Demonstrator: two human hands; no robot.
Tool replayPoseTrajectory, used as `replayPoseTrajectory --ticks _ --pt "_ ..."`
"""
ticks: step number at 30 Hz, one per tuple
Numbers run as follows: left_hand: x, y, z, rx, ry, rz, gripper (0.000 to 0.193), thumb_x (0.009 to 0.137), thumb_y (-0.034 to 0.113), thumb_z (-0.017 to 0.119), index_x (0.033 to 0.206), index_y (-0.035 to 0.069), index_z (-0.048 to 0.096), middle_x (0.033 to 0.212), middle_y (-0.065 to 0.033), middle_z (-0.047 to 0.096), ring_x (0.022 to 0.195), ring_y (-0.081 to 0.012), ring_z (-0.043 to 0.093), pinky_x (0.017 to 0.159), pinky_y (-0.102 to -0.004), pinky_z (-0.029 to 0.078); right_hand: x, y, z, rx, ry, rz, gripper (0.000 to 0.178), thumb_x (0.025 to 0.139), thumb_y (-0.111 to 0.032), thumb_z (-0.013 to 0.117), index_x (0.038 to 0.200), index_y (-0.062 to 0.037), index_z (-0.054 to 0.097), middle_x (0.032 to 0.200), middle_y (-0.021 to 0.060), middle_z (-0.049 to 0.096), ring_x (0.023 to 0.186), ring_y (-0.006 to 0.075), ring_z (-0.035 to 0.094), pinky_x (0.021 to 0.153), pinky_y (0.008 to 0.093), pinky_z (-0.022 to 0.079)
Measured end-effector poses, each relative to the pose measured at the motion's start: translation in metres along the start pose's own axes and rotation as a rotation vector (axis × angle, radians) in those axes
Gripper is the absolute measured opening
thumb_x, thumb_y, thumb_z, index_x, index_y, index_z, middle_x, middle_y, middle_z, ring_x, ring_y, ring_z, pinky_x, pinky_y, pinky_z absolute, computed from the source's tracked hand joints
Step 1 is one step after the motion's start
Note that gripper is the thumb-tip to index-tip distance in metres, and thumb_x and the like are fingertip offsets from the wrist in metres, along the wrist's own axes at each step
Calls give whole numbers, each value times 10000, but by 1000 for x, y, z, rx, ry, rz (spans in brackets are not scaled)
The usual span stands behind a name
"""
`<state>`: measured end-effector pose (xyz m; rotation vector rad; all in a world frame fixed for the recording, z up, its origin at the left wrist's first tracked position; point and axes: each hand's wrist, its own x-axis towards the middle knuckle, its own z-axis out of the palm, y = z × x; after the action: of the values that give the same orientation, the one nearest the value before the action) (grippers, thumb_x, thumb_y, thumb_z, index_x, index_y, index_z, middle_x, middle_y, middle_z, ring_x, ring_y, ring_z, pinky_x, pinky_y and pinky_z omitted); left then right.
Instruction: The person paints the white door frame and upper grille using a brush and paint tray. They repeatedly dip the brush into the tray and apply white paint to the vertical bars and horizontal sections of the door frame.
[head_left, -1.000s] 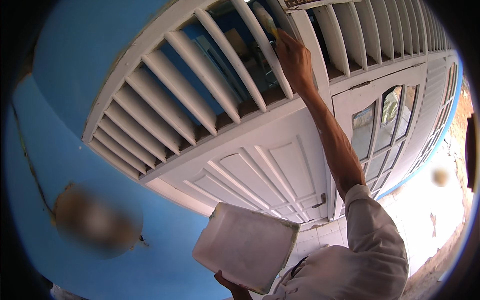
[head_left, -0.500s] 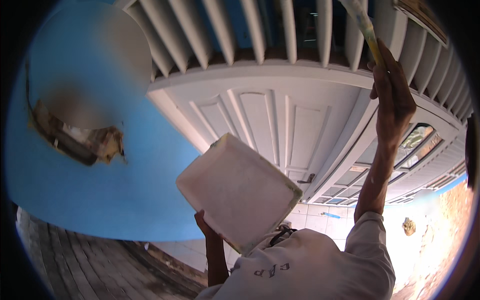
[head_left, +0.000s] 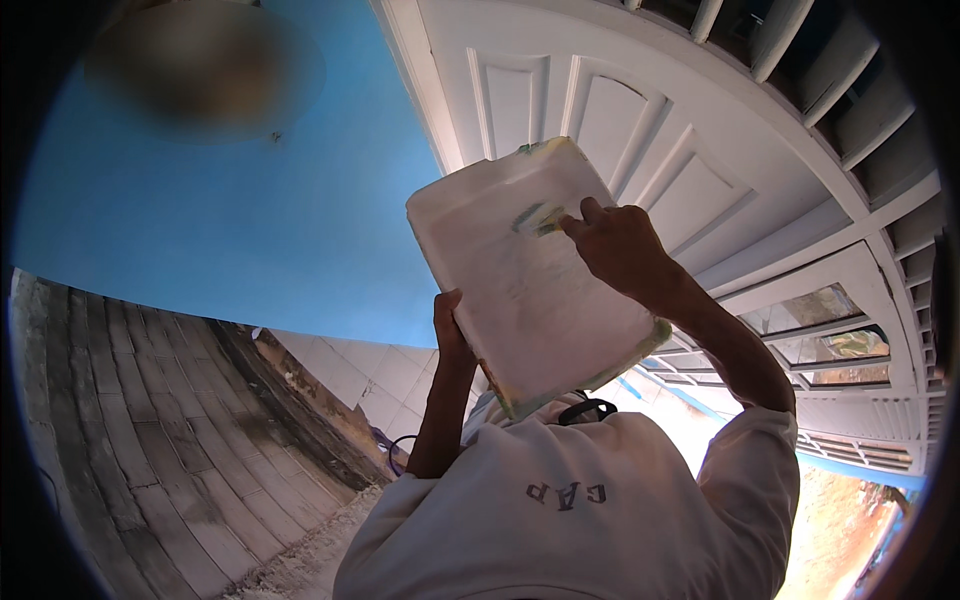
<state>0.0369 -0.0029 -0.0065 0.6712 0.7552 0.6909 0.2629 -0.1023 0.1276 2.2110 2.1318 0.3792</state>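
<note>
My left hand [head_left: 452, 318] grips the lower left edge of a white paint tray [head_left: 530, 300], its thumb over the rim. The tray is held up tilted in front of my chest, with yellow and green paint smears along its edges. My right hand [head_left: 622, 250] is closed round a paintbrush [head_left: 547, 221] over the upper part of the tray. The brush lies low against the tray's inner face, and most of its handle is hidden by the fingers.
A white panelled door [head_left: 590, 100] with slats above stands ahead, with glass panes [head_left: 820, 340] to the right. At left is a light blue wall [head_left: 300, 220]. Wooden-looking planks [head_left: 150, 430] and pale tiles [head_left: 380, 375] are below. A blurred spot covers the upper left.
My right hand has come down from the slats to the tray with the brush. The tray appears higher in view, and the view has swung left and down.
</note>
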Motion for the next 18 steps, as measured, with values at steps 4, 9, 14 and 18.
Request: replayPoseTrajectory --ticks 4,9,14,18 --pt "3 -6 -4 -51 38 20 702 815 487 544 1295 -24 499 1143 -181 584 1016 -309 602 874 -430 514 -6 -7 3 -5 -168 -123 289 816 -102 686 1104 -86 691 792 81 584 622 210 670 552 337 547" --pt "3 -11 -9 -42 81 17 719 809 492 544 1304 -29 499 1132 -183 595 1022 -307 601 880 -426 509 -28 8 -33 94 -286 -107 190 864 -145 673 1044 -108 720 786 87 628 664 224 683 620 376 553" --pt "2 -8 -21 -112 67 19 633 808 437 560 1259 -4 516 1101 -152 581 1006 -273 582 842 -396 502 -37 51 -51 1029 -338 448 241 928 -190 617 1085 -63 749 774 60 716 572 96 621 435 277 453" --pt "-1 -2 -16 -103 89 70 634 806 442 559 1254 -4 511 1102 -154 573 1008 -275 570 838 -406 494 -80 68 -1 1616 -149 580 294 940 -222 659 1116 2 732 677 45 645 500 42 492 397 190 314"
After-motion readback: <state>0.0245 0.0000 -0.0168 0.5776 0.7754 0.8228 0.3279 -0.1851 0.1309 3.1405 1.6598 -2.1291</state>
